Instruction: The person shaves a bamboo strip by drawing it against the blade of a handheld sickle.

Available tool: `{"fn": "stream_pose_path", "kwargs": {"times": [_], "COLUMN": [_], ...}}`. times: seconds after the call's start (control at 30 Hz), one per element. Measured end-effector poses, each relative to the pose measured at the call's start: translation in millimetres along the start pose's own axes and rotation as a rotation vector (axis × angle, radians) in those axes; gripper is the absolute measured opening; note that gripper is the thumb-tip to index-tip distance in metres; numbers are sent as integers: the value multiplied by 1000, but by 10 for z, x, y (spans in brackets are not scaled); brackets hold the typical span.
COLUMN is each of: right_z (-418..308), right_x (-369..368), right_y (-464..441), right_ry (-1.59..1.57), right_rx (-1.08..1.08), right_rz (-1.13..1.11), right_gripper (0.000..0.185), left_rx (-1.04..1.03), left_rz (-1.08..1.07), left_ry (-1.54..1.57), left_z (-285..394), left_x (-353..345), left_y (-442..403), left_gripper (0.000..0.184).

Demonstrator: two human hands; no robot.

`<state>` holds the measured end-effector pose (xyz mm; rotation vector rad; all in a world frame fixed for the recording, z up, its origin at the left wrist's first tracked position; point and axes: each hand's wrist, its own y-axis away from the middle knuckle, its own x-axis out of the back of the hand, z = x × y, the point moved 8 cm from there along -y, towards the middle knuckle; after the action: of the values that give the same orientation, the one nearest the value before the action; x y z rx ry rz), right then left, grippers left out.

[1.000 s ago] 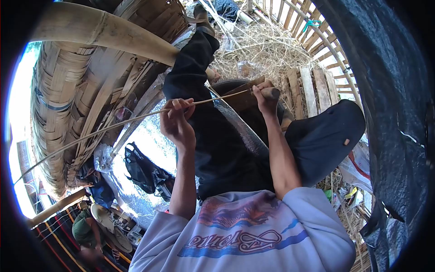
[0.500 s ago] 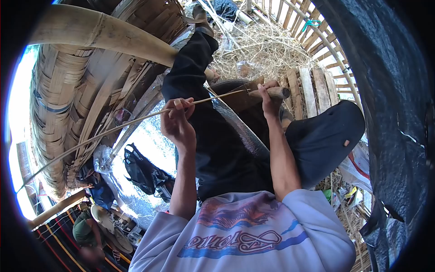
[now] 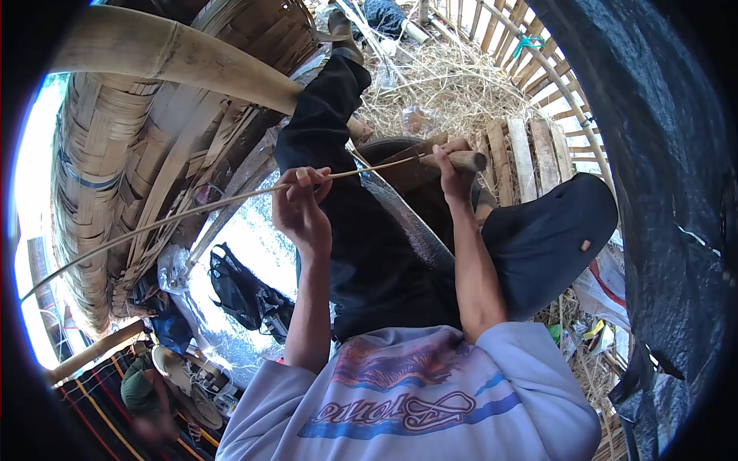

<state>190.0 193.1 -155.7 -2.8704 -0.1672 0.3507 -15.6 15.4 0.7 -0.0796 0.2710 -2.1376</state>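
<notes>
Thin strip is running eight-to-two o'clock; left fingers are pinching it, right fingers are gripping a wooden handle by its two-o'clock end.

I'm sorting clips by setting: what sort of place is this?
Probably a simple bamboo shelter: a thick pole, woven panels and loose straw point that way.
</notes>
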Motion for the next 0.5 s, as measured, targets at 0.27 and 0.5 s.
{"fn": "stream_pose_path", "kwargs": {"times": [0.27, 0.5], "right_z": [119, 208], "right_x": [-8, -26], "right_y": [22, -26], "right_ry": [51, 1], "right_rx": [-79, -138], "right_rz": [-49, -8], "right_gripper": [16, 18], "left_rx": [-34, -17], "left_rz": [-30, -25], "left_ry": [7, -35], "left_z": [30, 44], "left_x": [-83, -52], "left_y": [-16, 17], "left_gripper": [15, 16]}}
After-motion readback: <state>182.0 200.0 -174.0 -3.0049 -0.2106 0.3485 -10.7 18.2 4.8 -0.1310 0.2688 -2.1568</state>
